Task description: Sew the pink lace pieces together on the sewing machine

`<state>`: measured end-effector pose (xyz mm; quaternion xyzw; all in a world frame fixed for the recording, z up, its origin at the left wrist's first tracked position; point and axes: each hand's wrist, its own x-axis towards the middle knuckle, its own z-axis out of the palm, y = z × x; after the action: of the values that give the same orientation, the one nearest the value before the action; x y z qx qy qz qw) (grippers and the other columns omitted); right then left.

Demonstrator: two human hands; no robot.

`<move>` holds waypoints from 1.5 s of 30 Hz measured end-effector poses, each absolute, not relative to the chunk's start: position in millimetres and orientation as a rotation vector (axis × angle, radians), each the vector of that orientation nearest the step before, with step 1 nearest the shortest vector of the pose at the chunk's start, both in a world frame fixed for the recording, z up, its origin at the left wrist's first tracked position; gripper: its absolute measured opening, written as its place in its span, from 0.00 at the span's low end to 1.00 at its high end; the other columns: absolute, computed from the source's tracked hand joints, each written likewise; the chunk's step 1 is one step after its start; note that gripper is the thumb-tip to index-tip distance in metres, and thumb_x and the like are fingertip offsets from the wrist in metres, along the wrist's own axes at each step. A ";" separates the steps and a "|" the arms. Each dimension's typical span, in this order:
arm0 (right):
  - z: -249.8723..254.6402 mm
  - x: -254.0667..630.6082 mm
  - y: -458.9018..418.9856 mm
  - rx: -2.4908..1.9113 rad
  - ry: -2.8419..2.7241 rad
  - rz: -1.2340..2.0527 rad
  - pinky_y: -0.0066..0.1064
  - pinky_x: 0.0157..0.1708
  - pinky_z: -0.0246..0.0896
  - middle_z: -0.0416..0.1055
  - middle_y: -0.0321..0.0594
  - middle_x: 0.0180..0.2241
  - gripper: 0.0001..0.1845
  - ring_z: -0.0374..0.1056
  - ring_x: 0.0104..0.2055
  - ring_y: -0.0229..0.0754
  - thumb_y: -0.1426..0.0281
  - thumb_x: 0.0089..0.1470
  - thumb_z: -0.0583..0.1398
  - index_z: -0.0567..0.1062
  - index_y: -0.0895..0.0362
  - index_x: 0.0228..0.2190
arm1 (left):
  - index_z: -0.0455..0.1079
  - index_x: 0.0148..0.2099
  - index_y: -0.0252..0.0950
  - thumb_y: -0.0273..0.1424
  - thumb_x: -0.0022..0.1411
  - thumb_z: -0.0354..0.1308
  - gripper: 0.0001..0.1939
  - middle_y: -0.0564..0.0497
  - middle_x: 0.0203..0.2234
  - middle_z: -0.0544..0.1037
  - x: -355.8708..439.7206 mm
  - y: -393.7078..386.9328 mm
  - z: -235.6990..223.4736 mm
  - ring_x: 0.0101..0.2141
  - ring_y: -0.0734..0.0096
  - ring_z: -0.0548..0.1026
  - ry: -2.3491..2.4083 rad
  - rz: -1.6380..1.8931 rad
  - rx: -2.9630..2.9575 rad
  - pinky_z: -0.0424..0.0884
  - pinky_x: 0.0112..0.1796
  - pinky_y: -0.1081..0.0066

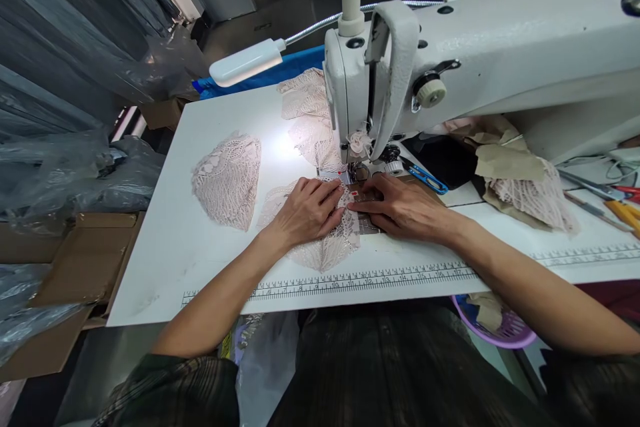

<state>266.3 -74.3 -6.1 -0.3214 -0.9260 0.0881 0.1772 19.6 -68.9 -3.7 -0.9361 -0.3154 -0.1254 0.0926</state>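
A pale pink lace piece (325,250) lies under the needle area of a white sewing machine (345,93). My left hand (313,210) rests flat on it, fingers stretched toward the presser foot (357,172). From the right, my right hand (400,207) has its bent fingers closed at the lace's right edge, index fingertip on the fabric; the thumb is partly hidden. The left thumb and right index tips nearly meet. Another lace piece (230,180) lies flat to the left, and more lace (305,97) is bunched behind the needle.
Blue thread snips (425,177) lie right of the needle. Lace and beige scraps (520,173) sit under the machine arm, near tools with yellow handles (623,212). A ruler strip (400,277) runs along the table's front edge. A lamp (247,63) shines from behind. Cardboard boxes (83,260) stand left.
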 end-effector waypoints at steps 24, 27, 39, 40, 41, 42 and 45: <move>-5.6 260.1 -80.2 -0.976 -2.603 0.165 0.42 0.44 0.65 0.67 0.50 0.42 0.18 0.61 0.45 0.50 0.74 0.62 0.53 0.76 0.54 0.49 | 0.68 0.59 0.29 0.35 0.72 0.44 0.22 0.40 0.58 0.70 25.6 -52.1 -2.2 0.58 0.55 0.69 -0.998 -0.359 -2.942 0.63 0.59 0.49; -4.9 258.3 -80.6 -0.979 -2.586 0.172 0.42 0.43 0.65 0.67 0.50 0.42 0.18 0.61 0.45 0.49 0.74 0.61 0.53 0.77 0.54 0.49 | 0.67 0.60 0.29 0.36 0.72 0.45 0.22 0.41 0.58 0.70 23.6 -56.1 -3.3 0.57 0.54 0.70 -1.039 -0.375 -2.925 0.62 0.60 0.46; -5.6 259.8 -81.1 -1.026 -2.516 0.326 0.44 0.47 0.66 0.67 0.50 0.43 0.18 0.63 0.47 0.50 0.72 0.62 0.53 0.78 0.53 0.49 | 0.66 0.61 0.33 0.35 0.72 0.46 0.21 0.42 0.58 0.70 25.4 -57.8 -6.3 0.58 0.54 0.69 -1.104 -0.441 -2.956 0.59 0.61 0.44; -5.7 259.8 -81.0 -1.022 -2.513 0.327 0.44 0.47 0.66 0.67 0.50 0.43 0.18 0.63 0.47 0.50 0.73 0.62 0.53 0.78 0.53 0.49 | 0.66 0.61 0.33 0.35 0.72 0.46 0.21 0.42 0.58 0.70 25.5 -58.2 -6.3 0.58 0.55 0.69 -1.105 -0.445 -2.954 0.59 0.61 0.44; -5.9 259.7 -81.0 -1.019 -2.511 0.327 0.44 0.47 0.66 0.67 0.50 0.43 0.19 0.63 0.47 0.50 0.73 0.62 0.53 0.78 0.53 0.49 | 0.66 0.61 0.33 0.35 0.72 0.46 0.21 0.42 0.58 0.70 25.6 -58.6 -6.3 0.58 0.55 0.69 -1.105 -0.446 -2.950 0.59 0.61 0.44; -6.3 259.6 -80.9 -1.014 -2.507 0.325 0.44 0.47 0.66 0.67 0.50 0.43 0.19 0.63 0.47 0.50 0.74 0.61 0.53 0.78 0.53 0.49 | 0.66 0.60 0.33 0.35 0.72 0.46 0.21 0.42 0.58 0.70 25.7 -58.9 -6.2 0.58 0.55 0.69 -1.107 -0.446 -2.945 0.59 0.61 0.44; -8.5 259.4 -80.9 -1.005 -2.495 0.307 0.44 0.47 0.66 0.67 0.50 0.43 0.20 0.63 0.47 0.50 0.76 0.58 0.54 0.78 0.53 0.49 | 0.67 0.60 0.33 0.35 0.72 0.45 0.21 0.42 0.58 0.70 26.2 -59.6 -5.8 0.58 0.56 0.69 -1.113 -0.433 -2.935 0.58 0.61 0.45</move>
<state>259.4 -80.9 -8.5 -0.3626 -0.9000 0.1107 0.2153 26.2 -59.6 -5.8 -0.9262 -0.3511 -0.1366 -0.0136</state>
